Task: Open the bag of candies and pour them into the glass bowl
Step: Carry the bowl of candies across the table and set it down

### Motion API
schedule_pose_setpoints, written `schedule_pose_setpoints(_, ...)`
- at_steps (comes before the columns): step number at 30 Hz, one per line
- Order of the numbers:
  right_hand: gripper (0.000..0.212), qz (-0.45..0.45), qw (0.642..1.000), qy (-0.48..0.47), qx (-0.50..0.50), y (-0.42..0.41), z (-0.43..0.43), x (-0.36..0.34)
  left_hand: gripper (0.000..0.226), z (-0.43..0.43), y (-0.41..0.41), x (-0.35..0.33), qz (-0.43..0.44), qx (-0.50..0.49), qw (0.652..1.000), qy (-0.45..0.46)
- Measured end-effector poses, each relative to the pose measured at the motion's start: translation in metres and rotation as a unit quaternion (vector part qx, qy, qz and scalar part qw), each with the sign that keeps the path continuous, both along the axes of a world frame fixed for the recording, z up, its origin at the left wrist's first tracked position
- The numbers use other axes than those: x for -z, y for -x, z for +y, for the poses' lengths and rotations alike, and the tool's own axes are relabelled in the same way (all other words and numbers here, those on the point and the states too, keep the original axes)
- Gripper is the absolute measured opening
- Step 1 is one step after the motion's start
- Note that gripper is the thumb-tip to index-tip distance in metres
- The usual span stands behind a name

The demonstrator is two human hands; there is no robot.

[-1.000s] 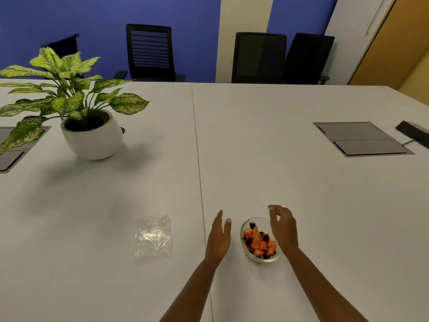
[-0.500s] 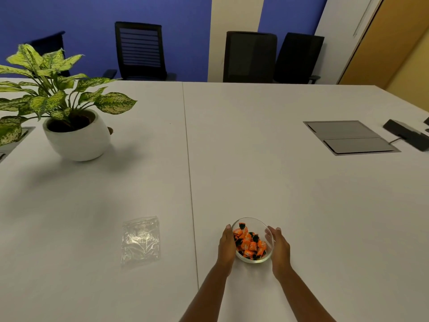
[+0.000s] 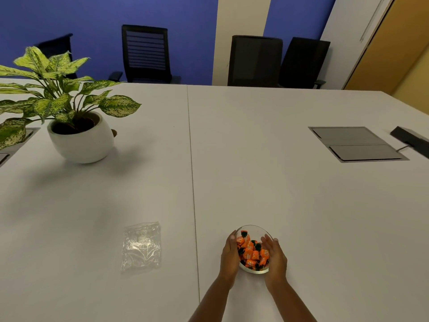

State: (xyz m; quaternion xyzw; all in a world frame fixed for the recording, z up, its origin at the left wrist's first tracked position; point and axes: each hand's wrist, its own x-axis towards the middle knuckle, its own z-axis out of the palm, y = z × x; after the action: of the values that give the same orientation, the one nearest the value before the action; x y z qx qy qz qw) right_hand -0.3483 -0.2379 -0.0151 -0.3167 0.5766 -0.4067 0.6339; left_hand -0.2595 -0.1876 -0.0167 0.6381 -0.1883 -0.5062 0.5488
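Note:
A small glass bowl (image 3: 254, 227) stands near the front of the white table, filled with orange and dark wrapped candies (image 3: 251, 253). My left hand (image 3: 229, 256) cups the bowl's left side and my right hand (image 3: 275, 259) cups its right side, so both hold it between the palms. A clear, flat, empty-looking plastic bag (image 3: 142, 247) lies on the table to the left of the bowl, apart from both hands.
A potted plant in a white pot (image 3: 80, 140) stands at the back left. A grey cable hatch (image 3: 357, 144) is set into the table at the right, with a black device (image 3: 411, 140) beside it. Black chairs (image 3: 146, 54) line the far edge.
Both hands closed in from apart onto the sides of the bowl and now cup it more tightly. The bag has not moved.

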Motion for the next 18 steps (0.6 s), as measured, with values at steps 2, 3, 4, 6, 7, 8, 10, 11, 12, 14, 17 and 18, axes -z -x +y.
schedule_pose_setpoints(2, 0.04, -0.005, 1.0, 0.004, -0.005, -0.007, -0.001, -0.005, 0.046, 0.001, -0.005, -0.001, -0.003, -0.013, 1.0, 0.014)
schedule_pose_setpoints(3, 0.04, -0.008, 1.0, 0.006, -0.009, -0.011, -0.002, -0.008, 0.046, 0.002, -0.009, -0.003, -0.005, -0.021, 0.999, 0.025)
schedule_pose_setpoints(4, 0.039, -0.011, 1.0, 0.007, -0.013, -0.017, -0.003, -0.011, 0.045, 0.002, -0.013, -0.005, -0.009, -0.028, 0.999, 0.038)
schedule_pose_setpoints(6, 0.037, -0.022, 1.0, 0.01, -0.018, -0.029, -0.005, -0.018, 0.042, 0.002, -0.023, -0.011, -0.021, -0.049, 0.996, 0.064)
schedule_pose_setpoints(7, 0.037, -0.027, 0.999, 0.011, -0.022, -0.037, -0.006, -0.022, 0.04, 0.002, -0.03, -0.015, -0.026, -0.063, 0.995, 0.073)
schedule_pose_setpoints(8, 0.037, -0.033, 0.999, 0.011, -0.027, -0.045, -0.007, -0.026, 0.037, 0.001, -0.036, -0.018, -0.032, -0.078, 0.993, 0.08)
schedule_pose_setpoints(10, 0.037, -0.042, 0.998, 0.011, -0.041, -0.063, -0.008, -0.035, 0.032, 0.001, -0.051, -0.027, -0.04, -0.108, 0.989, 0.094)
schedule_pose_setpoints(11, 0.037, -0.043, 0.998, 0.012, -0.047, -0.071, -0.008, -0.04, 0.031, 0.001, -0.059, -0.031, -0.043, -0.12, 0.987, 0.102)
schedule_pose_setpoints(12, 0.038, -0.044, 0.998, 0.013, -0.052, -0.081, -0.008, -0.045, 0.032, 0.001, -0.066, -0.034, -0.047, -0.129, 0.985, 0.108)
schedule_pose_setpoints(14, 0.038, -0.047, 0.997, 0.016, -0.058, -0.097, -0.008, -0.053, 0.035, 0.0, -0.08, -0.043, -0.045, -0.148, 0.981, 0.118)
schedule_pose_setpoints(17, 0.038, -0.046, 0.996, 0.029, -0.067, -0.118, -0.008, -0.064, 0.04, -0.001, -0.099, -0.054, -0.043, -0.17, 0.976, 0.129)
schedule_pose_setpoints(18, 0.038, -0.043, 0.996, 0.034, -0.071, -0.125, -0.008, -0.067, 0.04, -0.002, -0.106, -0.056, -0.042, -0.176, 0.975, 0.13)
